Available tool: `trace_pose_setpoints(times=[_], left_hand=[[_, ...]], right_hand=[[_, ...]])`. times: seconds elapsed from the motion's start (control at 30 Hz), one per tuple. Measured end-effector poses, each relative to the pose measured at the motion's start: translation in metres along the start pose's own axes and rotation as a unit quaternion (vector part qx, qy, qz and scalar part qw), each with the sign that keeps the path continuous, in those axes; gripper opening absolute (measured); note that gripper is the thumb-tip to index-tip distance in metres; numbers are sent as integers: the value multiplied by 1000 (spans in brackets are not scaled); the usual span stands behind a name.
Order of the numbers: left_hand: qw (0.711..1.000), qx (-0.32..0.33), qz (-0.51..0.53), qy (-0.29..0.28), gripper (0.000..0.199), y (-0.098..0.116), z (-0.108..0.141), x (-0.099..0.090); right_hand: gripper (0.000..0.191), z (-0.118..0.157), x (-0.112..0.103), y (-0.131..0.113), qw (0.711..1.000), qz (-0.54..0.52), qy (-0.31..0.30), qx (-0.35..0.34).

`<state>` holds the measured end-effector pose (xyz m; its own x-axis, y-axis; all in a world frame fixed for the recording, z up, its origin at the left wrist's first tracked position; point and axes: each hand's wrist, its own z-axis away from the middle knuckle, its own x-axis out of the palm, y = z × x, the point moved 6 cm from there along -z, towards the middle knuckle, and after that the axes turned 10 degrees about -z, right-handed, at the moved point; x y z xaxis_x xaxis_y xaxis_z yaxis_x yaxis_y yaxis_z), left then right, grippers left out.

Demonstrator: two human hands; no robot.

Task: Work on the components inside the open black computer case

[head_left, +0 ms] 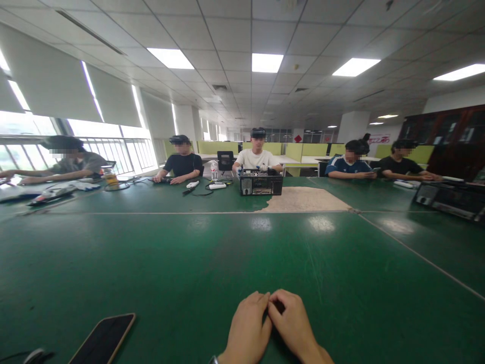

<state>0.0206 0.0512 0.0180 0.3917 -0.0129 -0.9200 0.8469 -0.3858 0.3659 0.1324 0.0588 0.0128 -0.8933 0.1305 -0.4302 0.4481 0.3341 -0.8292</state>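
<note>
Phone (102, 339) at 8 o'clock, face up on green table (189, 273), dark screen, pale rim, well apart from both hands. Cable end (33, 356) at its left, by the bottom edge.

Left hand (248, 328) at 6 o'clock, palm down on table, fingers curled loosely, holding nothing that shows. Right hand (293, 323) just beside it, also palm down; its fingertips touch the left hand's. Whether anything small sits between the fingertips: cannot tell.

Far side, 12 o'clock: open computer case (260, 183) on table, a person in white shirt (257, 159) behind it. Worn pale patch (303, 199) in the green surface just right of the case. Other people seated along the far edge from 10 to 2 o'clock. Second case (450, 199) at 2 o'clock.
</note>
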Motion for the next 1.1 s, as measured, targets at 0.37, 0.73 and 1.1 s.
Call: trace_pose_setpoints(times=[0.37,0.73,1.1], left_hand=[[1000,0,3,2,47,1,-1,-1],[1000,5,-8,-7,47,2,-2,2],[1000,18,-10,11,45,2,-1,1]], right_hand=[[19,0,0,-1,1000,6,-3,5],[21,0,-1,2,1000,9,-5,3],[21,1,0,1,1000,16,-4,3]])
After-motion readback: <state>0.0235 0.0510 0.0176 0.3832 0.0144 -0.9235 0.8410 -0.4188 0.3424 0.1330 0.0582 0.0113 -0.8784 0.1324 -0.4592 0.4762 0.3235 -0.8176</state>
